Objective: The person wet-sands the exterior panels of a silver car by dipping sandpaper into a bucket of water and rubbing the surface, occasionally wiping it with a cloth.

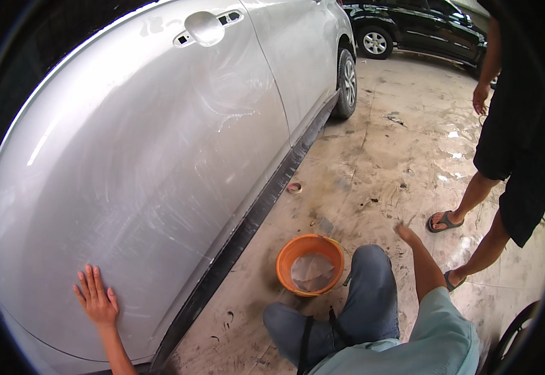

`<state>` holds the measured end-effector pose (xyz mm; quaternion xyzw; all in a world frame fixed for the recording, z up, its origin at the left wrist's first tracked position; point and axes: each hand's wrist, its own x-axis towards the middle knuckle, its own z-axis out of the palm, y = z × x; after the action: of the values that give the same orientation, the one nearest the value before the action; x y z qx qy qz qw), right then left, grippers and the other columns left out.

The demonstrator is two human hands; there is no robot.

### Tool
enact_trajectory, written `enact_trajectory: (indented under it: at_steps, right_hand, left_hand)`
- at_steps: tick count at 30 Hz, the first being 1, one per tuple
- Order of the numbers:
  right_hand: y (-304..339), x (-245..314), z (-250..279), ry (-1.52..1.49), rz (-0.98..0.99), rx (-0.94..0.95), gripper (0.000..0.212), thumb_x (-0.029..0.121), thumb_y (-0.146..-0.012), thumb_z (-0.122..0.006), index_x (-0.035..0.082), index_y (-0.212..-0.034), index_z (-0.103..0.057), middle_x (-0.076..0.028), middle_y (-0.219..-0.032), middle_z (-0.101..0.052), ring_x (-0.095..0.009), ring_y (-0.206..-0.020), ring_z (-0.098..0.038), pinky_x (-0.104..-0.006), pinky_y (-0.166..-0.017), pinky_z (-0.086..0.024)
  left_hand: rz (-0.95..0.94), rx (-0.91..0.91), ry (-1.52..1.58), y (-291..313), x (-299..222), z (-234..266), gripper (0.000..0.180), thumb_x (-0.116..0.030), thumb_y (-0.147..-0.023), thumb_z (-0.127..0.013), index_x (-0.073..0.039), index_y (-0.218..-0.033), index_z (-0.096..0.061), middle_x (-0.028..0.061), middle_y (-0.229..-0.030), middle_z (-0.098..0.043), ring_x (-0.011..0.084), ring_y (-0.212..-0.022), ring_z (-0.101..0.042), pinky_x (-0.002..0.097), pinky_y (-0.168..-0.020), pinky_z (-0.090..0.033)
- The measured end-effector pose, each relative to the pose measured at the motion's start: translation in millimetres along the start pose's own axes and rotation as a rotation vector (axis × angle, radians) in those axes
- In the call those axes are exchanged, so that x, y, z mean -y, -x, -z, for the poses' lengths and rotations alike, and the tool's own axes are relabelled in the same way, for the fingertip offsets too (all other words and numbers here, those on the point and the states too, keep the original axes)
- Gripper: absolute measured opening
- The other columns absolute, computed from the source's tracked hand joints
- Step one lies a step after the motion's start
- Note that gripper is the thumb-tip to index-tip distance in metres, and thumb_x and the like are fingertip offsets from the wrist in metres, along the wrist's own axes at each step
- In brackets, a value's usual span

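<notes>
My left hand (98,300) lies flat with its fingers stretched out on the lower part of a silver car door (116,156). Whitish streaks and smears mark the door's dull surface. Nothing shows under that palm. My right hand (405,234) is held out to the right, over the floor and away from the car. Its fingers are too small and indistinct to make out. Between my knees and the car stands an orange bucket (285,261) with cloudy liquid inside.
A dark sill (247,222) runs along the car's bottom edge. A small tape roll (294,187) lies on the stained floor (341,200). To the right stands another person (510,150) in dark shorts and sandals. A black car (422,28) is parked at the back.
</notes>
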<state>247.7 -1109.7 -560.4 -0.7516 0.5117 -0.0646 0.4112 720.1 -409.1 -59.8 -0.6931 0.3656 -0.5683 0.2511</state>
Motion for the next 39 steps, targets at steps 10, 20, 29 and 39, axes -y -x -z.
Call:
enact_trajectory:
  at_steps: [10,20,29,39]
  right_hand:
    - [66.0,372.9,32.5,-0.667,0.295,0.333,0.045,0.039,-0.088,-0.052,0.003,-0.114,-0.062,-0.009,-0.114,-0.064,-0.023,-0.104,-0.056,-0.0349,-0.094,-0.041]
    - [117.5,261.2,-224.6,-0.108,0.509,0.576,0.054,0.036,-0.099,-0.031,0.004,-0.143,-0.032,-0.022,-0.145,-0.035,-0.038,-0.132,-0.036,-0.0458,-0.108,-0.031]
    - [134.4,215.2,-271.9,0.365,0.737,0.529,0.057,0.031,-0.096,-0.036,-0.008,-0.137,-0.035,-0.026,-0.144,-0.034,-0.037,-0.135,-0.034,-0.0461,-0.109,-0.034]
    - [116.1,177.6,-275.0,0.412,0.888,0.218,0.059,0.034,-0.091,-0.041,-0.006,-0.134,-0.041,-0.024,-0.134,-0.048,-0.039,-0.129,-0.044,-0.0425,-0.098,-0.047]
  left_hand:
    - [1.054,0.131,1.722,77.3,24.2,96.7,0.047,-0.031,-0.097,-0.045,-0.008,-0.138,-0.048,0.0159,-0.148,-0.038,0.0332,-0.140,-0.030,0.0440,-0.117,-0.010]
    - [1.362,0.855,1.311,96.3,-224.4,114.3,0.052,-0.034,-0.097,-0.044,-0.004,-0.140,-0.042,0.0198,-0.147,-0.036,0.0355,-0.139,-0.030,0.0437,-0.116,-0.013]
    - [1.251,1.278,1.169,147.7,-364.7,124.6,0.057,-0.036,-0.097,-0.042,-0.001,-0.141,-0.036,0.0233,-0.147,-0.035,0.0377,-0.138,-0.030,0.0434,-0.115,-0.017]
    - [1.272,1.520,1.100,178.9,-449.0,136.6,0.063,-0.039,-0.097,-0.041,0.004,-0.142,-0.030,0.0272,-0.146,-0.033,0.0401,-0.137,-0.030,0.0432,-0.114,-0.021]
